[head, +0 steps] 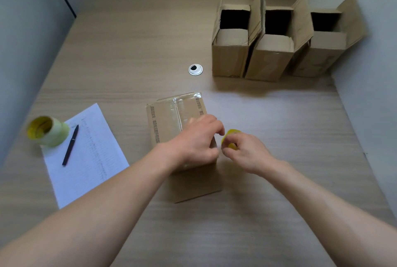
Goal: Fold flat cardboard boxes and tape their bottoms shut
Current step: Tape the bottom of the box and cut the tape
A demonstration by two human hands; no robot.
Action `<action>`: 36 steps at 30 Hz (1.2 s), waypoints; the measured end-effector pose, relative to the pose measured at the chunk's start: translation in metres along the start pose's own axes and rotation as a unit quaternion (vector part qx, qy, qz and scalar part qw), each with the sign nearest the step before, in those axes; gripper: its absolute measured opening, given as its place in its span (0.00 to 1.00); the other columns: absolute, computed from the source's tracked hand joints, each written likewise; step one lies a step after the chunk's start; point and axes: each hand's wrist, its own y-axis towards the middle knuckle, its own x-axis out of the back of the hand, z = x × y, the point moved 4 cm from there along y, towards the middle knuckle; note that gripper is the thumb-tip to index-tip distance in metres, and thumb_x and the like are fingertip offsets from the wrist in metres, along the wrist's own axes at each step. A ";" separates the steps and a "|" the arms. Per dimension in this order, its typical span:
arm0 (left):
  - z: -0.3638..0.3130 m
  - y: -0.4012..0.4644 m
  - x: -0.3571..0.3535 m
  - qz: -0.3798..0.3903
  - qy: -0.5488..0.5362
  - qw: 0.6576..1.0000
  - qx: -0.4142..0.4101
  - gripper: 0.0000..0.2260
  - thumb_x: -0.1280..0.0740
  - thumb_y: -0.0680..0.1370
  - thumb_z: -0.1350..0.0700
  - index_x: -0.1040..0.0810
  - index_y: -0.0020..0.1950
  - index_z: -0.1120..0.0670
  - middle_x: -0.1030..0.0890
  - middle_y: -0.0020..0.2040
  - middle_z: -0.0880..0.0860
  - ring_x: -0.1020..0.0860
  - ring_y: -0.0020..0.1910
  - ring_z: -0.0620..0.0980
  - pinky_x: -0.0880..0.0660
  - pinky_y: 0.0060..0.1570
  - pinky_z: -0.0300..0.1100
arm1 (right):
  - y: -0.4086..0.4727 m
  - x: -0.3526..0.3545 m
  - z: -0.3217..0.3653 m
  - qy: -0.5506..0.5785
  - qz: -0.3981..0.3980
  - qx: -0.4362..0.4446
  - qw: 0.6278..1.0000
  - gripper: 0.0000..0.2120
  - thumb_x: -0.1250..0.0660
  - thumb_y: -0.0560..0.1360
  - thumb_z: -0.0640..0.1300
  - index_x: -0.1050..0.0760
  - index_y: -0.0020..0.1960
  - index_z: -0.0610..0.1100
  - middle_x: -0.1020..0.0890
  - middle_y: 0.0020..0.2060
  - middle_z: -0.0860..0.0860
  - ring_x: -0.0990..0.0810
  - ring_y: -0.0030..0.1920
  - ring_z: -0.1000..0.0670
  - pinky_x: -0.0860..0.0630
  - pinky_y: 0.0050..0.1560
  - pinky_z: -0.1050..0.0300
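A cardboard box (pixel 165 120) stands bottom-up in the middle of the desk, with clear tape running along its bottom seam. My left hand (pixel 197 139) rests on the box's near right corner, fingers curled down over the edge. Just to the right of the box, my right hand (pixel 245 150) grips a small yellow tape roll (pixel 232 139). A short strip of clear tape seems to run from the roll to the box, but it is hard to see.
Three folded boxes (pixel 234 56) with open top flaps stand at the back right. On the left lie a sheet of paper (pixel 90 159) with a pen (pixel 71 145) and a large yellow-cored tape roll (pixel 48 131). A metal cable grommet (pixel 195 69) sits mid-desk.
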 end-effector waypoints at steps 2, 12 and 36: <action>0.001 -0.007 -0.009 0.003 0.043 0.999 -0.027 0.20 0.29 0.70 0.49 0.26 0.58 0.53 0.25 0.60 0.51 0.36 0.71 0.51 0.38 0.63 0.49 | 0.000 0.001 -0.002 0.067 0.006 -0.004 0.998 0.08 0.32 0.72 0.48 0.26 0.36 0.58 0.24 0.36 0.56 0.26 0.40 0.51 0.29 0.42 0.55; -0.012 -0.005 -0.024 -0.116 0.103 0.988 0.010 0.12 0.35 0.63 0.55 0.28 0.46 0.54 0.24 0.45 0.52 0.28 0.54 0.56 0.35 0.53 0.49 | -0.009 0.039 -0.010 -0.250 -0.076 0.017 0.965 0.07 0.36 0.67 0.50 0.28 0.36 0.47 0.23 0.38 0.50 0.21 0.43 0.41 0.28 0.38 0.55; 0.012 -0.049 -0.010 -0.195 -0.010 0.980 0.027 0.12 0.29 0.73 0.59 0.21 0.55 0.59 0.24 0.64 0.58 0.34 0.72 0.62 0.35 0.70 0.55 | -0.119 -0.036 -0.017 -0.171 -0.001 0.113 0.979 0.12 0.40 0.77 0.50 0.27 0.41 0.44 0.25 0.38 0.46 0.24 0.38 0.41 0.28 0.39 0.44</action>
